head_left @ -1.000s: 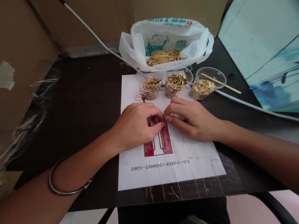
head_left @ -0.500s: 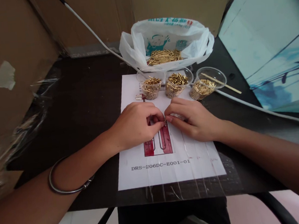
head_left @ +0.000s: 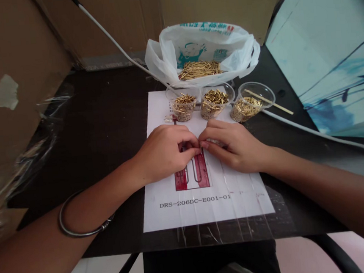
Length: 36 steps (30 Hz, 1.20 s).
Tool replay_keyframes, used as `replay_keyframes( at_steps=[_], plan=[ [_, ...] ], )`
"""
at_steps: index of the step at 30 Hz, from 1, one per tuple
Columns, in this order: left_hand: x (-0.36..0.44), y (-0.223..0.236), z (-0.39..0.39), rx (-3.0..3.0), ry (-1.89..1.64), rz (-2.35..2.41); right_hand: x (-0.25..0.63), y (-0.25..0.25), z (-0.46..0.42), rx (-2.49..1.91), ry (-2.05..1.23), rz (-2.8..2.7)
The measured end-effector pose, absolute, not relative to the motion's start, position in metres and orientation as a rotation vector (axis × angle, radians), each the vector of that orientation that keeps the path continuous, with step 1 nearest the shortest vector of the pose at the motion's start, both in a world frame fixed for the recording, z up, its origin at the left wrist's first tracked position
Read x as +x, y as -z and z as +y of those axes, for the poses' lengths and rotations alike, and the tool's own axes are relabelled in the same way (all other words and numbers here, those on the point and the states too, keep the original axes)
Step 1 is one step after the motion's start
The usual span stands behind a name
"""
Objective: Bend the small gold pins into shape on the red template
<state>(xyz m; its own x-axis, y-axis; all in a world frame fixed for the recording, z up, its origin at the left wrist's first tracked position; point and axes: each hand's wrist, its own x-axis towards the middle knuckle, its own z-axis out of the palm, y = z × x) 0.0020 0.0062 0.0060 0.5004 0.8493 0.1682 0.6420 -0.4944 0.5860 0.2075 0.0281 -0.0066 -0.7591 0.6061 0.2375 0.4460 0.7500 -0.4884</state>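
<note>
My left hand and my right hand meet fingertip to fingertip over a printed sheet. Both are closed in a pinch around something very small that I cannot make out. Beneath them is the sheet's dark red printed figure, its upper part covered by my fingers. Just beyond my hands stand three clear plastic cups: the left cup, the middle cup and the tilted right cup. Each holds many small gold-coloured metal pins.
Behind the cups, an open white plastic bag holds longer gold pins. A thin stick leans out behind the right cup. A white cable crosses the dark table. Cardboard walls enclose the back and left.
My right fingertips have shifted very slightly left against the left ones. Otherwise, hands, cups and sheet hold nearly the same places.
</note>
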Motion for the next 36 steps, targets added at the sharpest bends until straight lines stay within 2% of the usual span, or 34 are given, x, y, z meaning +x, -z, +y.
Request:
replay_keyframes(
  at_steps=[25,36],
  plan=[
    [0.003,-0.006,0.005,2.272,-0.596,1.259,0.203,0.005,0.023,-0.857,-0.535,-2.604],
    [0.003,-0.008,0.005,2.26,-0.599,1.273,0.201,0.002,0.017,-0.896,-0.41,-2.641]
  ],
)
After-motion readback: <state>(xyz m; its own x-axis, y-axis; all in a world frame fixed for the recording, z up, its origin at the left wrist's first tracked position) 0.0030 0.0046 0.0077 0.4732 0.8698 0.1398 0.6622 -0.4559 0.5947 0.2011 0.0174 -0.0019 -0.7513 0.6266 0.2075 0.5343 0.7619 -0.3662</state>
